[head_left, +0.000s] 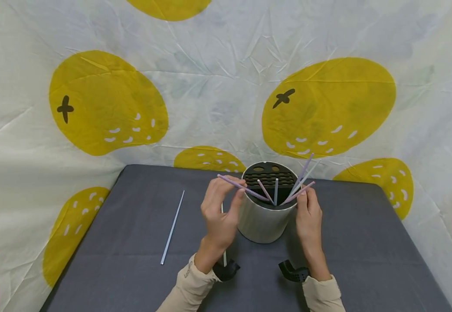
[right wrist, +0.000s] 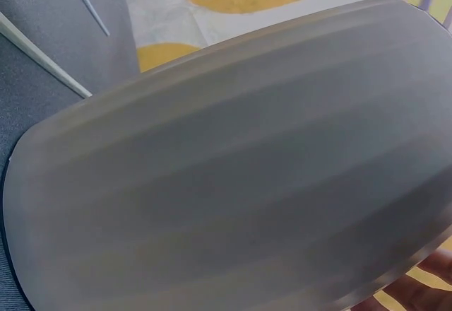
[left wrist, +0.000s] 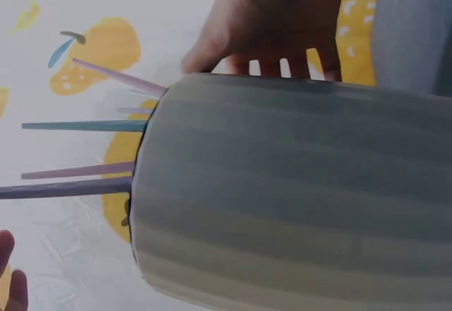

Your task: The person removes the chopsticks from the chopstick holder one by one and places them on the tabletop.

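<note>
A pale cylindrical utensil holder with a black slotted top stands on the table. Several pastel chopsticks lean out of its front compartment. My left hand is at its upper left, pinching the upper part of a purple chopstick between thumb and fingers; the lower end is inside the holder. My right hand rests along the holder's right side, thumb by the rim beneath a pink chopstick. In the left wrist view, the right hand's fingertips pass behind the wall. A teal chopstick also sticks out there.
A light blue chopstick lies on the grey table to the left. Beside the holder, partly behind my left hand, lies a whitish chopstick. A white cloth printed with yellow fruit hangs behind the table.
</note>
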`<state>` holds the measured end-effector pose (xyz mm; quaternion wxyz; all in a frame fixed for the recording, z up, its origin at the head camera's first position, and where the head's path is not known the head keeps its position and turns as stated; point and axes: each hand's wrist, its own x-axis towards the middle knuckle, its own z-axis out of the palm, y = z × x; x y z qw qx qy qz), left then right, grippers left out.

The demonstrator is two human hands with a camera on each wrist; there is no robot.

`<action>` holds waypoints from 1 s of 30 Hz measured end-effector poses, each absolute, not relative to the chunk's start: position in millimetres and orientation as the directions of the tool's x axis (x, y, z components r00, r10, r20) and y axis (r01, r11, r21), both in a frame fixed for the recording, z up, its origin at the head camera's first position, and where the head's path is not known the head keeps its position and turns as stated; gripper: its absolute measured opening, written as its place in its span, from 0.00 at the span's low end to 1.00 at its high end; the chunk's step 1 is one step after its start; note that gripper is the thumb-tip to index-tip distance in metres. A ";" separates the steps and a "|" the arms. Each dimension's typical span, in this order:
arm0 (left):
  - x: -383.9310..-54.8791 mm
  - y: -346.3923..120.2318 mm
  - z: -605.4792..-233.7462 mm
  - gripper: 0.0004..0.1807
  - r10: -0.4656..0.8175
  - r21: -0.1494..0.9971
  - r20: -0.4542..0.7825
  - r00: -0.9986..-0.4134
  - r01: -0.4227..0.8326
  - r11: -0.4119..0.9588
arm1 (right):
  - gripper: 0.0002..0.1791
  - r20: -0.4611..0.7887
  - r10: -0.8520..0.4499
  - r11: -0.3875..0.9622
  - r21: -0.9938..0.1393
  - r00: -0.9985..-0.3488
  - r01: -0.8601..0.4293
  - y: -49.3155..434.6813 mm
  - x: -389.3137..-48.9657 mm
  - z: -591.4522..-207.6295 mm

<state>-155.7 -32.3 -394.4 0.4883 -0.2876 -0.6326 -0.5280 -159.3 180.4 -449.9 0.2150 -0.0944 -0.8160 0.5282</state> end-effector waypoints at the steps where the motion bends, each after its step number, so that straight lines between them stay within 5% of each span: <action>1: -154.9 -33.0 -393.3 0.05 -0.168 0.381 0.923 -0.346 0.885 0.269 | 0.18 0.253 0.381 0.426 -0.902 -0.889 -0.074 180.4 -159.4 -450.0; 8: -145.7 -38.0 -381.8 0.08 -0.298 0.332 0.916 -0.268 0.924 0.188 | 0.19 0.261 0.376 0.430 -0.899 -0.889 -0.083 180.1 -159.6 -451.0; 11: -140.7 -41.3 -376.3 0.11 -0.351 0.347 0.891 -0.289 0.931 0.115 | 0.19 0.266 0.376 0.429 -0.899 -0.888 -0.087 180.1 -159.6 -450.7; 16: -132.1 -48.5 -368.4 0.10 -0.345 0.494 0.817 -0.463 0.870 0.001 | 0.19 0.272 0.385 0.432 -0.897 -0.882 -0.088 180.3 -159.5 -450.7; 22: -125.8 -57.8 -371.3 0.09 -0.266 0.716 0.685 -0.678 0.695 0.074 | 0.19 0.269 0.383 0.430 -0.899 -0.883 -0.087 180.5 -159.4 -451.3; 30: -132.4 -75.0 -399.7 0.10 -0.225 0.922 0.384 -0.895 0.358 0.150 | 0.17 0.267 0.380 0.430 -0.899 -0.885 -0.087 179.5 -160.4 -451.8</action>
